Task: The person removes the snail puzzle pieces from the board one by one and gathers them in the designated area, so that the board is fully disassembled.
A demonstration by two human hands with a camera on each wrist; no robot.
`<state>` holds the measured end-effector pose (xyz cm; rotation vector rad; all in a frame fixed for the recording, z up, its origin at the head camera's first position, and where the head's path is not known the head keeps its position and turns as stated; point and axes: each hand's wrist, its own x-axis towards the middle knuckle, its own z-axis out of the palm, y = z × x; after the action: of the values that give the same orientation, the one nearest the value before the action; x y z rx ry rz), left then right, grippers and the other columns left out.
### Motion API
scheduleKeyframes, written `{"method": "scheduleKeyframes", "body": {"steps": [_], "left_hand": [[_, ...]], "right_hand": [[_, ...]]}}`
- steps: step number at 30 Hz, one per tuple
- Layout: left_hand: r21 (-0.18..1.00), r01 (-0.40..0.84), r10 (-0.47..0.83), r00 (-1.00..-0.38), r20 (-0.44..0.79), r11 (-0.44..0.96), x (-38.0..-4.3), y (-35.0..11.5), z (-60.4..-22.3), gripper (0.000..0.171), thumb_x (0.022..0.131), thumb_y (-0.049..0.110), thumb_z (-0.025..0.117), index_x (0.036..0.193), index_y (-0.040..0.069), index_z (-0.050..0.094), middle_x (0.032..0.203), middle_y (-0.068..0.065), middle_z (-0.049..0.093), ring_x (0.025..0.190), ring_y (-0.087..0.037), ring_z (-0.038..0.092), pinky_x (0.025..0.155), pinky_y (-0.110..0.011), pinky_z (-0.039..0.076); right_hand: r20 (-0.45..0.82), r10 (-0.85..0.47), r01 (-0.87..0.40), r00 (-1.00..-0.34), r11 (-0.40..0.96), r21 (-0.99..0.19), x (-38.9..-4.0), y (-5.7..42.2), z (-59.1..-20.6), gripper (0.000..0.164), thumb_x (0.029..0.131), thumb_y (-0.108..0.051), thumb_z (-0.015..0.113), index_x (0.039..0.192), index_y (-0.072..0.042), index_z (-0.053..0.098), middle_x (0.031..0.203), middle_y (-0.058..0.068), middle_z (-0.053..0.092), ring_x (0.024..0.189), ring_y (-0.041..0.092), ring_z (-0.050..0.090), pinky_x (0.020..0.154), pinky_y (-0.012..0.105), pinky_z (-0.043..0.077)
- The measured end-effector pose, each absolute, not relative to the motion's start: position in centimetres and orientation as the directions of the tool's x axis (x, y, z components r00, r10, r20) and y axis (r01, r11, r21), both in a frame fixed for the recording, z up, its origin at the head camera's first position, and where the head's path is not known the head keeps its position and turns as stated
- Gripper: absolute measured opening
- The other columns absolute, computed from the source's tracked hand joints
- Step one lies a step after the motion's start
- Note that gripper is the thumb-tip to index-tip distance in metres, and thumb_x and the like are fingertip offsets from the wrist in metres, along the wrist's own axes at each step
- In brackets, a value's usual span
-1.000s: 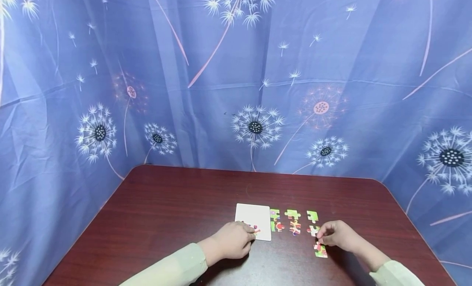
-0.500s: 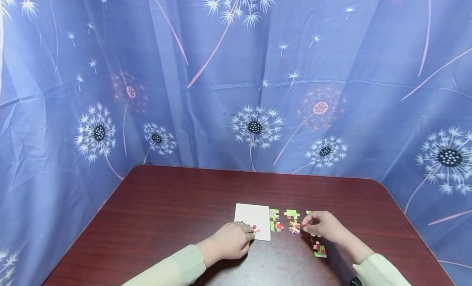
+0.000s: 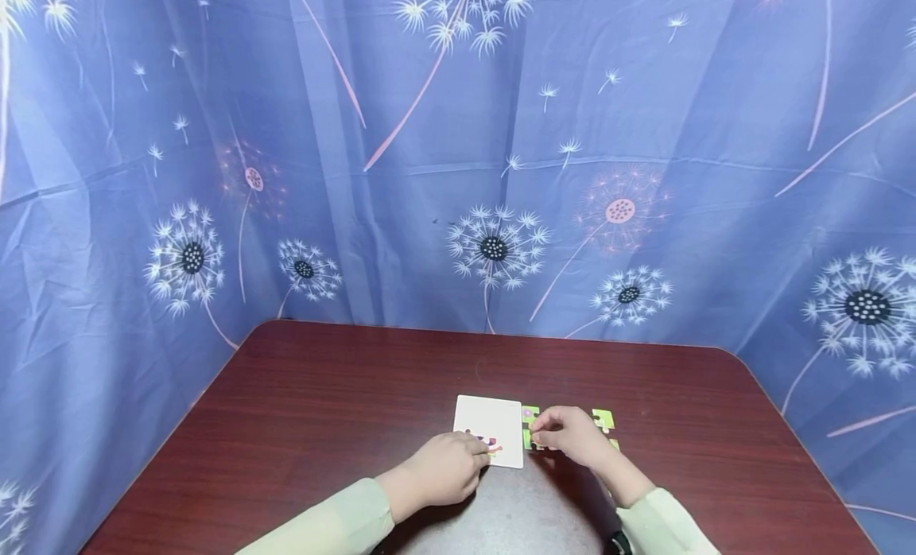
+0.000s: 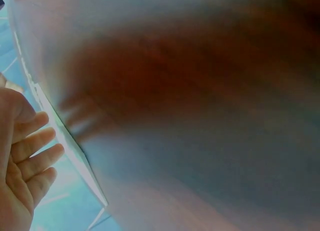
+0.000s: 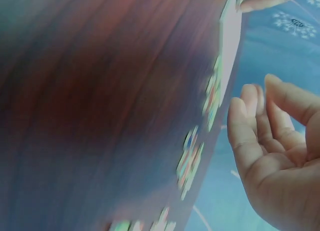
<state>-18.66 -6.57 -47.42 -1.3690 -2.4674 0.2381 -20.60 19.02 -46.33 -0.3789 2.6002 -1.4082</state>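
My left hand (image 3: 447,467) rests on the near left part of a white square board (image 3: 489,416), fingers nearly straight. A small coloured patch (image 3: 494,444) shows on the board by its fingertips. In the left wrist view, the fingers (image 4: 32,166) lie along the board's edge (image 4: 75,151). Over the jigsaw pieces right of the board hovers my right hand (image 3: 572,437), its fingers loosely bent. The right wrist view shows nothing between that hand's thumb and fingers (image 5: 237,121). A green jigsaw piece (image 3: 529,414) lies against the board's right edge; the hand hides the middle pieces.
More jigsaw pieces lie farther right, one of them a green corner piece (image 3: 604,419). The right forearm covers others. All lie on a dark red wooden table (image 3: 322,396). A blue dandelion-print curtain (image 3: 401,221) stands behind and beside the table.
My right hand has moved left from the right column of jigsaw pieces, past the middle column, to the pieces beside the board. The left hand stays on the board.
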Motion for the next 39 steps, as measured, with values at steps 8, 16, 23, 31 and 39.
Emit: {"method": "scheduleKeyframes", "body": {"steps": [8,16,23,31,39], "left_hand": [[-0.255,0.785,0.825,-0.525,0.211,0.564,-18.5,-8.2,-47.3,0.021,0.093,0.021,0.066,0.11,0.019,0.079,0.115,0.008,0.076,0.11,-0.007,0.071,0.098,-0.021,0.055],[-0.211,0.768,0.796,-0.579,0.178,0.605,-18.9,-8.9,-48.0,0.024,0.094,0.022,0.064,0.112,0.02,0.079,0.121,0.008,0.076,0.113,-0.007,0.071,0.097,-0.021,0.056],[-0.199,0.781,0.806,-0.568,0.164,0.591,-18.9,-9.1,-47.9,0.026,0.093,0.02,0.065,0.115,0.018,0.078,0.123,0.006,0.076,0.116,-0.008,0.071,0.098,-0.024,0.056],[-0.135,0.776,0.787,-0.601,0.138,0.616,-18.8,-9.1,-47.8,0.029,0.092,0.019,0.065,0.118,0.017,0.078,0.124,0.004,0.076,0.116,-0.008,0.072,0.096,-0.025,0.058],[-0.082,0.76,0.764,-0.638,0.097,0.645,-18.9,-8.9,-48.0,0.032,0.093,0.019,0.064,0.122,0.016,0.077,0.129,0.002,0.074,0.119,-0.01,0.071,0.097,-0.025,0.058]], "right_hand": [[-0.044,-0.249,-0.089,-0.967,0.495,-0.864,-20.5,16.9,-46.6,0.013,0.086,0.001,0.07,0.096,0.01,0.071,0.087,0.013,0.072,0.07,0.009,0.062,0.063,0.023,0.055],[-0.055,-0.278,-0.082,-0.959,0.459,-0.885,-20.5,15.4,-47.1,0.018,0.086,0.0,0.069,0.099,0.012,0.071,0.087,0.017,0.073,0.075,0.008,0.06,0.065,0.019,0.053],[-0.121,-0.225,0.004,-0.967,0.459,-0.888,-20.5,14.3,-46.9,0.018,0.086,-0.003,0.071,0.1,0.01,0.073,0.089,0.016,0.076,0.071,0.007,0.061,0.066,0.022,0.053],[-0.165,-0.179,0.073,-0.97,0.435,-0.897,-20.3,13.7,-46.8,0.016,0.086,0.001,0.071,0.098,0.011,0.073,0.085,0.012,0.076,0.071,0.006,0.061,0.067,0.021,0.055],[-0.185,-0.157,0.098,-0.97,0.442,-0.892,-20.7,13.3,-47.0,0.016,0.083,0.002,0.072,0.096,0.011,0.074,0.079,0.011,0.076,0.066,0.006,0.061,0.063,0.021,0.054]]}}
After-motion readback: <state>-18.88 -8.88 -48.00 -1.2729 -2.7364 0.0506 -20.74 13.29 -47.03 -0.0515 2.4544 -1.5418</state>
